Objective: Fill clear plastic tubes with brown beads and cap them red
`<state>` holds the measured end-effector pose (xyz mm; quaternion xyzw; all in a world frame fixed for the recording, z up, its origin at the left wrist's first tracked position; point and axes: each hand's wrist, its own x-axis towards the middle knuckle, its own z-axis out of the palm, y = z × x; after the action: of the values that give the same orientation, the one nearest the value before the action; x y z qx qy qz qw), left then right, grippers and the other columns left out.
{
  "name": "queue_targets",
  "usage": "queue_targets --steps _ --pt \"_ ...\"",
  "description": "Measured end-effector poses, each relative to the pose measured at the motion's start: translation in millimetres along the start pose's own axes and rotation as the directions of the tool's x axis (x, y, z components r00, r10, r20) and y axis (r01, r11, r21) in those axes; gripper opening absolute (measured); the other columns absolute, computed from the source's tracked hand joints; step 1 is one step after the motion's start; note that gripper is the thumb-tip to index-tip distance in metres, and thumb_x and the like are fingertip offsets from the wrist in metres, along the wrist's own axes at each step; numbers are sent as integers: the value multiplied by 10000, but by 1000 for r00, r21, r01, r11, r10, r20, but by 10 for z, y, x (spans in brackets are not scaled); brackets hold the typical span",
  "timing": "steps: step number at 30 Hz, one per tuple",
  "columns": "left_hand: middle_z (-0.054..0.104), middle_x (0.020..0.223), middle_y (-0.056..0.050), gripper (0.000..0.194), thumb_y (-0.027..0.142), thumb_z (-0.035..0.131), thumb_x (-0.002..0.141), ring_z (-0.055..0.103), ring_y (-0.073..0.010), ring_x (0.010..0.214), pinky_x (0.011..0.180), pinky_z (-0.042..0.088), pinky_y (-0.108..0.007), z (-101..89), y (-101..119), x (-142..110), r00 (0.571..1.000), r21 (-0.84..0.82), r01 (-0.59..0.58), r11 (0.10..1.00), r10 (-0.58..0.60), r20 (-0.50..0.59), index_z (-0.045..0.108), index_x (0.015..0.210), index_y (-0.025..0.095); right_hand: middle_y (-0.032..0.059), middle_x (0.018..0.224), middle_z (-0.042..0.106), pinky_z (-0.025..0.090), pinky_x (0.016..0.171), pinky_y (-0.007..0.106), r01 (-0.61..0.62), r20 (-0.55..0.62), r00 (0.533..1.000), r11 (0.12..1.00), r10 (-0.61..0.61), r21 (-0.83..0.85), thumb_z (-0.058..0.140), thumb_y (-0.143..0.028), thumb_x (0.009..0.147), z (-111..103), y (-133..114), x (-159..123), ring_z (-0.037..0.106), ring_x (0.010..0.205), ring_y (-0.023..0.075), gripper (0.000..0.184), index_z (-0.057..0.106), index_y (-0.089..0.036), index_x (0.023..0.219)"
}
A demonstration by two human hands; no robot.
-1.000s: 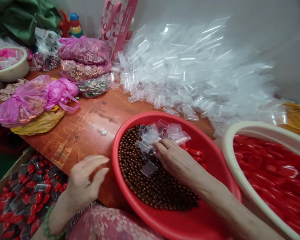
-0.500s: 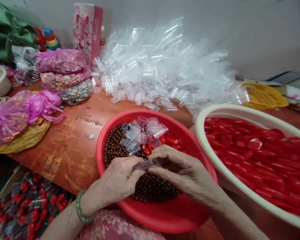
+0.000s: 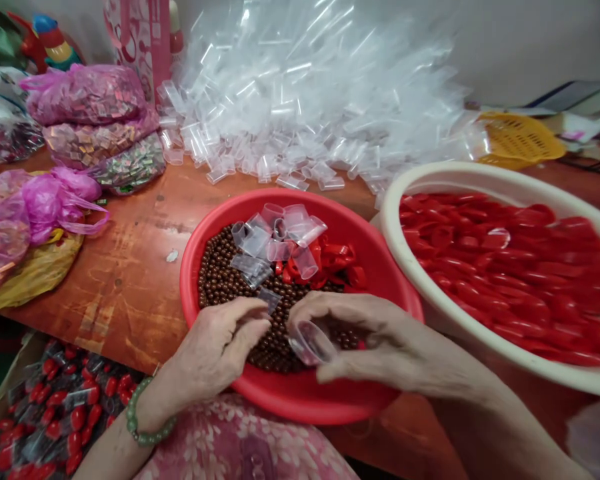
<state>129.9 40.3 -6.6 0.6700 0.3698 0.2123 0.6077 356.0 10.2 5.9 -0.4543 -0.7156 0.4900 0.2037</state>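
In the head view my right hand (image 3: 365, 333) grips a short clear plastic sleeve (image 3: 314, 343) between thumb and fingers, its oval opening tilted toward me. My left hand (image 3: 230, 337) is curved just left of it, thumb and fingers apart. Past its fingertips is another clear piece (image 3: 269, 301); whether they touch it I cannot tell. Both hands are over a red basin (image 3: 310, 408) with brown beads (image 3: 225, 273), red plastic pieces (image 3: 337, 257) and a small heap of clear sleeves (image 3: 257, 241).
A cream tub (image 3: 393, 200) of red plastic parts (image 3: 510, 287) stands at right. Behind lies a large pile of clear sleeves (image 3: 300, 100), with a yellow basket (image 3: 525, 137) beside it. Pink bags (image 3: 90, 97) sit at left; a box below holds red-and-clear pieces (image 3: 75, 400).
My hands have separated: the left has let go and drawn left, while the right keeps the sleeve and turns its opening toward me. The view has shifted slightly downward and right.
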Motion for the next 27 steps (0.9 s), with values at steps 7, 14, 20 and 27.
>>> queue_targets --steps 7,14,20,27 --pt "689 1123 -122 289 255 443 969 676 -172 998 905 530 -301 20 -174 32 955 20 -130 991 131 -267 576 1184 114 147 800 660 430 492 277 -245 -37 925 519 379 -819 433 28 810 233 323 141 660 617 213 247 639 -105 837" --pt "679 1134 -117 310 275 388 992 685 -178 1000 903 545 -311 51 -192 44 938 -70 -158 985 128 -322 565 1200 129 146 885 684 509 662 283 -131 129 934 658 332 -741 445 28 789 564 365 447 684 748 208 284 658 -112 913" --pt "648 1246 -121 318 275 382 989 636 -205 1119 1024 486 -357 49 -193 45 942 -101 -152 983 113 -318 566 1214 144 85 1097 676 486 878 313 -23 236 959 877 155 -481 594 -44 724 515 363 595 638 1012 211 392 631 -152 1099" --pt "599 1329 -118 326 274 407 967 584 -212 1209 1079 436 -350 -51 -135 19 958 -304 -115 946 24 -287 560 1217 132 25 955 676 503 752 293 -22 157 987 992 41 -121 708 -315 790 336 250 628 615 815 165 369 630 -175 1122"
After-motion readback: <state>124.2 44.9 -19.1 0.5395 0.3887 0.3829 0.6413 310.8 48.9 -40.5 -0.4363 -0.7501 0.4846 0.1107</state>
